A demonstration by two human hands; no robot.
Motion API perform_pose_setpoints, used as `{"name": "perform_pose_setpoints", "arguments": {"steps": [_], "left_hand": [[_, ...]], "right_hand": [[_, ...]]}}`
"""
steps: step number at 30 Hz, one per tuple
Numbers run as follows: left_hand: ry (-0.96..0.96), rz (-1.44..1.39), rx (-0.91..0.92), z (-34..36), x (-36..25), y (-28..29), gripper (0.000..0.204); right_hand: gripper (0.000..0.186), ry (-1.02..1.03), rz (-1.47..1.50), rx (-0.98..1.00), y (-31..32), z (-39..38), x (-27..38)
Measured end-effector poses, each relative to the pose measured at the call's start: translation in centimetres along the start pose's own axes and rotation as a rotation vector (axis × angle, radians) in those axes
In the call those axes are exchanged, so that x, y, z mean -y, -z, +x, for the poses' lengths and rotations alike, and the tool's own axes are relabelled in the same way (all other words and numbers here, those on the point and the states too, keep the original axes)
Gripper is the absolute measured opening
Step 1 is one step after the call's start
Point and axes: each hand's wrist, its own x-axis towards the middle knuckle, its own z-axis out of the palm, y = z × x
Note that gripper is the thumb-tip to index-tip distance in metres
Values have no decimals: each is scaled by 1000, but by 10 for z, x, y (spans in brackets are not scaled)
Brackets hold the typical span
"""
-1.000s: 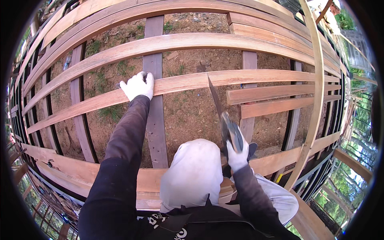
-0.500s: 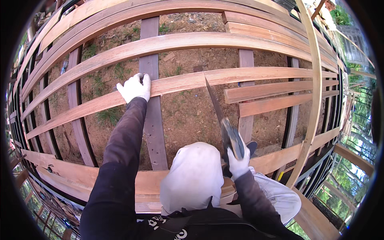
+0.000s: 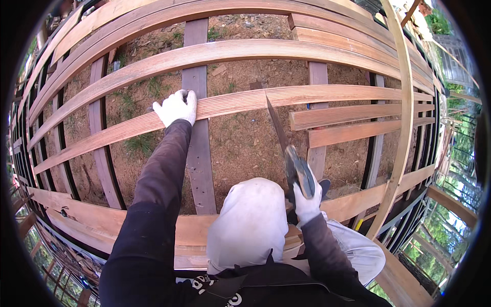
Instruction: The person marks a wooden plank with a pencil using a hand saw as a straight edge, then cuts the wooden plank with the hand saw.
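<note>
My left hand, in a white work glove, is closed over a long grooved wooden board. It grips the board where it crosses a dark grey-brown joist. My right hand, also gloved, is wrapped round the handle of a handsaw. The saw's blade slants up and away from me. Its far end meets the board's near edge to the right of my left hand, where a thin dark line runs across the board. The fingertips of my left hand are partly hidden behind the board.
Two shorter boards, one upper and one lower, lie at the right. Beyond runs another long grooved board. A pale batten crosses over the boards at the right. Bare soil shows through the open joist frame; my knee is near the front beam.
The whole view has shifted slightly, so everything appears a little to the right. My left hand keeps its hold on the board, and the saw stays against the same place on it.
</note>
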Motion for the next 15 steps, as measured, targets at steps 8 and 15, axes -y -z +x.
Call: {"name": "perform_pose_setpoints", "arguments": {"steps": [8,15], "left_hand": [[-64,-97,24,0,-56,-11,43],[-33,-7,-20,0,-4,-4,45]], "right_hand": [[54,64,-53,-195,-34,154,-23],[64,-78,-122,50,31,-22,31]]}}
